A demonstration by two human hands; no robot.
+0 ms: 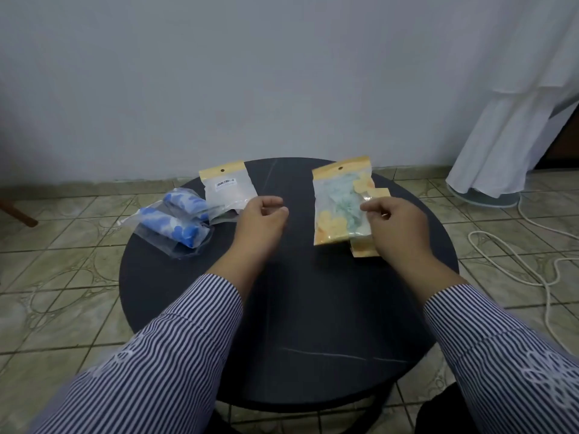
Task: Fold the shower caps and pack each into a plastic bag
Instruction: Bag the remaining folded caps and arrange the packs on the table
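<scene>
So there's a round black table point(291, 324) and everything sits on its far half. Left hand point(261, 222) hovers over the table's middle, fingers loosely curled, nothing in it as far as I can see, thumb and index tips close but not pinching anything visible. Right hand point(398, 228) is on the table's right side, fingertips pinching the right edge of a packed bag point(340, 205), the one with a yellow header and a green-and-yellow cap showing through the plastic. Under that bag, poking out by the right hand, there's another yellow-edged bag point(365, 249), mostly hidden so can't say what's in it.

At the table's far left edge: a bag with a white label point(228, 191), barcode sticker on it, contents too pale to make out. Just left of it, hanging partly off the table's rim, two rolled blue-and-white caps point(175, 222) in clear plastic, lying side by side.

Both arms wear striped sleeves point(175, 349). Right of the table, a white cord point(532, 261) snakes over the tiled floor, with white cloth point(513, 120) hanging beyond it.
</scene>
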